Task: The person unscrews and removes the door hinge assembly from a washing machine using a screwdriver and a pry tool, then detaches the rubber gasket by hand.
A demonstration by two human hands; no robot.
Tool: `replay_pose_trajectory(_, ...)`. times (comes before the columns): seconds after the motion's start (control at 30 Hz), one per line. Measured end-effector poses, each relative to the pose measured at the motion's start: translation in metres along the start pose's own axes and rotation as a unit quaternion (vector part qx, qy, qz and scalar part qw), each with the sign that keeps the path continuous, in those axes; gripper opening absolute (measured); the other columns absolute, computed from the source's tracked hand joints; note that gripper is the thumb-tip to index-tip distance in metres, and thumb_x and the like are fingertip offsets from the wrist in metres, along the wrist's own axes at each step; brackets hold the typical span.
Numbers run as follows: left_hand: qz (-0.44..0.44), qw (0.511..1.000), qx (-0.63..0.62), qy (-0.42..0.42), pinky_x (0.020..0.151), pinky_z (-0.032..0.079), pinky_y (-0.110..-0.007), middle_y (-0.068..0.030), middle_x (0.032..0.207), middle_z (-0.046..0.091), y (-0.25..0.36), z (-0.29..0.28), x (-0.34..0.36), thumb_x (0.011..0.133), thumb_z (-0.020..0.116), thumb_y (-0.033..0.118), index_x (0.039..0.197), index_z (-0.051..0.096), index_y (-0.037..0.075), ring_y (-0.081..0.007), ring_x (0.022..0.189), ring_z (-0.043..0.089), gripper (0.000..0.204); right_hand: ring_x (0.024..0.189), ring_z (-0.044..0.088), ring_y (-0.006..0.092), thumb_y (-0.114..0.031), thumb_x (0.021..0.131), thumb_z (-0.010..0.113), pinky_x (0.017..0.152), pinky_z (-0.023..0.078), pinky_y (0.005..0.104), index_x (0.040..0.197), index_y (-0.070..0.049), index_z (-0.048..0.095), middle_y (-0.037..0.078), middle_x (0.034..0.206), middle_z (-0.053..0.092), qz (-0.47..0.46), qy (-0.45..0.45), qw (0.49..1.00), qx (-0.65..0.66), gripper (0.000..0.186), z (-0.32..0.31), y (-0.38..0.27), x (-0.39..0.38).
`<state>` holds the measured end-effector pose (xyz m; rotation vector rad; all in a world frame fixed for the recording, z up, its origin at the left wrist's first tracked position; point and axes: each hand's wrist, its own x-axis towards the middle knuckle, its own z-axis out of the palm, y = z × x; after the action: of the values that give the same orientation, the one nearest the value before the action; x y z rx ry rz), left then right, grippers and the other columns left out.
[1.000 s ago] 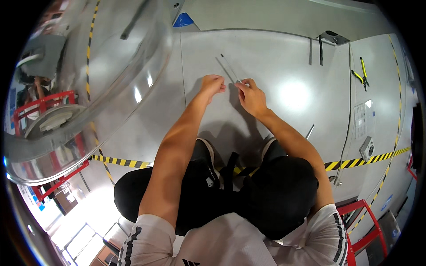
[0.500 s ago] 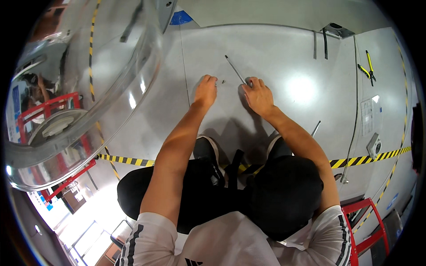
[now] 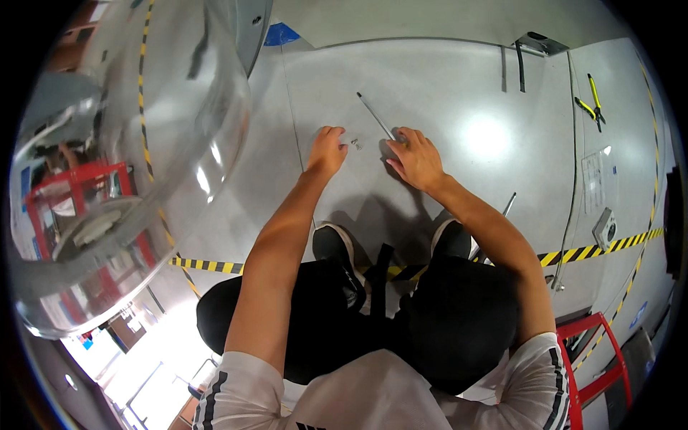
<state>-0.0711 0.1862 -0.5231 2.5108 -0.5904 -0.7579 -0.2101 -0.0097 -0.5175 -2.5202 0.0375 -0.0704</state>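
My right hand [image 3: 419, 159] is closed round the near end of a long-shafted screwdriver [image 3: 375, 113]; the fingers cover most of its handle. The thin metal shaft slants away to the far left, its dark tip low over the grey floor. My left hand [image 3: 328, 150] rests at the floor to the left, with fingers bent and a gap between thumb and forefinger. Just right of its fingertips lie a few small metal pieces [image 3: 355, 144], like screws, too small to make out exactly.
Yellow-handled pliers [image 3: 594, 107] lie at the far right, with a clear plastic case [image 3: 594, 179] and a grey box-like device [image 3: 605, 228] nearer. A large transparent curved cover [image 3: 215, 107] fills the left. A metal rod [image 3: 509, 204] lies beside my right forearm. Striped tape [image 3: 208, 266] crosses the floor.
My left thumb and forefinger have parted slightly, and more small metal pieces show beside them. My right hand stays on the screwdriver. The whole view has shifted a little.
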Motion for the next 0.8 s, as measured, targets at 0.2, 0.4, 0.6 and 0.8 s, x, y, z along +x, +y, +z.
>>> replay_pose_trajectory(0.2, -0.009, 0.998, 0.049, -0.027, 0.090, 0.046, -0.040, -0.0178, 0.113, 0.055, 0.029, -0.019, -0.061, 0.078, 0.066, 0.010, 0.108, 0.059, 0.003, -0.0341, 0.104, 0.056, 0.032, 0.108, 0.053, 0.0316, -0.020, 0.081, 0.066, 0.087, 0.048, 0.0407, 0.112, -0.012, 0.061, 0.014, 0.119, 0.052, 0.128, -0.063, 0.989, 0.043, 0.032, -0.069, -0.014, -0.023)
replay_pose_trajectory(0.4, 0.007, 0.976, 0.044, -0.212, 0.092, 0.044, -0.040, -0.0194, 0.112, 0.056, 0.103, -0.065, -0.150, 0.081, 0.064, 0.017, 0.107, 0.060, 0.002, -0.0362, 0.106, 0.054, 0.030, 0.092, 0.062, 0.0318, -0.020, 0.083, 0.065, 0.081, 0.051, 0.0392, 0.111, -0.010, 0.062, 0.016, 0.108, 0.058, 0.234, -0.068, 0.967, 0.074, 0.030, -0.171, -0.033, -0.051)
replay_pose_trajectory(0.6, 0.157, 0.977, -0.064, -0.127, 0.081, 0.049, -0.039, -0.0133, 0.101, 0.060, 0.279, -0.246, -0.235, 0.083, 0.063, 0.011, 0.100, 0.059, 0.002, -0.0336, 0.094, 0.058, 0.020, 0.079, 0.067, 0.0272, -0.035, 0.087, 0.061, 0.074, 0.051, 0.0341, 0.108, -0.002, 0.063, 0.017, 0.090, 0.066, 0.393, -0.028, 0.869, 0.299, 0.039, -0.256, -0.118, -0.044)
replay_pose_trajectory(0.8, 0.246, 0.963, 0.015, 0.107, 0.085, 0.048, -0.036, -0.0155, 0.111, 0.060, 0.350, -0.476, -0.271, 0.069, 0.074, -0.001, 0.103, 0.062, 0.001, -0.0292, 0.106, 0.057, 0.036, 0.079, 0.063, 0.0150, -0.054, 0.087, 0.058, 0.068, 0.049, 0.0266, 0.120, -0.003, 0.056, 0.007, 0.097, 0.064, 0.530, -0.016, 0.574, 0.624, 0.061, -0.262, -0.218, -0.015)
